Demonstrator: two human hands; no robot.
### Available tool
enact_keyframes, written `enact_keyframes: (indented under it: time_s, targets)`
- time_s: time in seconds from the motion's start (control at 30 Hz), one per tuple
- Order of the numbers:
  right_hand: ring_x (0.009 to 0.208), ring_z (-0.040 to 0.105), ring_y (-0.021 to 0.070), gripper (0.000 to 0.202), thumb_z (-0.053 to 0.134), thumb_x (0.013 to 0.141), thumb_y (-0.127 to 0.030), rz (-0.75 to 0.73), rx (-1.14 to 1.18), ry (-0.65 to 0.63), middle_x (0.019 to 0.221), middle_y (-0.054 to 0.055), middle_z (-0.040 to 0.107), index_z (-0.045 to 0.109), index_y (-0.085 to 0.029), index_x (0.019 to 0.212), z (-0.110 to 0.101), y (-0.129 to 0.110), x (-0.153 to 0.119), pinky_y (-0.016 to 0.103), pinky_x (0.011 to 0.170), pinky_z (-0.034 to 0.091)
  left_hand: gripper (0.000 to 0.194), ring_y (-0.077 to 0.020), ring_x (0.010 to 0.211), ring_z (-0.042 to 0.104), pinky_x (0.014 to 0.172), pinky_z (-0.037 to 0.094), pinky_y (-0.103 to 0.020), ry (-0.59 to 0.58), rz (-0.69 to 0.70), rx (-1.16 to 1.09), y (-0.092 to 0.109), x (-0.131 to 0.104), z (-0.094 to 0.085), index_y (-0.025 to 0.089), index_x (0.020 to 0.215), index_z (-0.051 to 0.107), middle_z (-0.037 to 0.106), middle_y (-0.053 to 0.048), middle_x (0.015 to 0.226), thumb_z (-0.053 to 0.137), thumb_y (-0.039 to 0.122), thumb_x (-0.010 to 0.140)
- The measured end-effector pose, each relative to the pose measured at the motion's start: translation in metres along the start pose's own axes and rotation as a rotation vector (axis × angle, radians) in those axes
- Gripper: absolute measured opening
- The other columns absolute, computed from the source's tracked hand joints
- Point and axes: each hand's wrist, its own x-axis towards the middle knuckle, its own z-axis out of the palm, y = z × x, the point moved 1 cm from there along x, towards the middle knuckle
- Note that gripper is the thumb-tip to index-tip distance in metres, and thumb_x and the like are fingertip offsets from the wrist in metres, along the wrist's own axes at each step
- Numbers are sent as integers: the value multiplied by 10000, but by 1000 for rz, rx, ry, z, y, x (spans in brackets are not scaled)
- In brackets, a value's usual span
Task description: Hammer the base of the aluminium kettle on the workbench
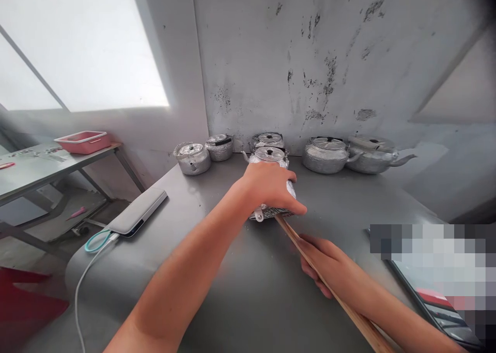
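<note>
My left hand [271, 186] spreads over a silvery kettle-like metal object [262, 211] at the middle of the grey table [248, 286], its fingers resting around the object's top and right side. Most of that object is hidden under the hand. My right hand [315, 260] is wrapped round a long wooden stick [329, 286], whose far tip meets the object's lower front edge. Just behind my left hand stands a silver kettle [270, 154] with a black-knobbed lid, and another kettle [268, 139] is behind it.
Two kettles [194, 159] [219, 147] stand at the back left, two more [327, 155] [374, 156] at the back right. A power bank [137, 213] with a cable lies at the left edge. A dark-framed, partly pixelated panel [434, 296] is at the right. Farther left, a pink basket [84, 143] sits on another table.
</note>
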Motion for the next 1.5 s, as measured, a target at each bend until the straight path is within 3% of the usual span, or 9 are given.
enact_keyframes:
  time_s: [0.27,0.5,0.93,1.5]
  targets:
    - [371,539,98,471,328,989,-591,78,-25,-81,629,-46,573,553,-188,1081,6,-24,1,228,425,419,815,-274,1036,624,862,495,-380,-16,-7,6,1,-2,-2,350,1347,597,642,-49,1213,603,750,637]
    - [341,512,85,407,310,1015,-503,105,-14,-79,601,-87,517,519,-228,1231,1,-26,1,213,412,440,836,-269,993,621,810,506,-370,-29,30,-18,-3,-3,-2,340,1354,597,650,-44,1177,621,735,617]
    - [323,441,75,419,338,997,-566,19,148,-47,566,-111,447,523,-227,1160,15,-9,-6,188,335,415,820,-294,1037,607,842,498,-378,-40,41,-15,-7,-4,-2,401,1367,567,630,-18,1234,604,781,642]
    - [376,372,86,367,294,1011,-500,-27,115,-24,571,-97,385,516,-210,1042,22,-4,-10,171,309,409,789,-296,1053,615,860,501,-380,-41,23,-41,-7,-5,-2,415,1351,573,636,-18,1240,628,761,645]
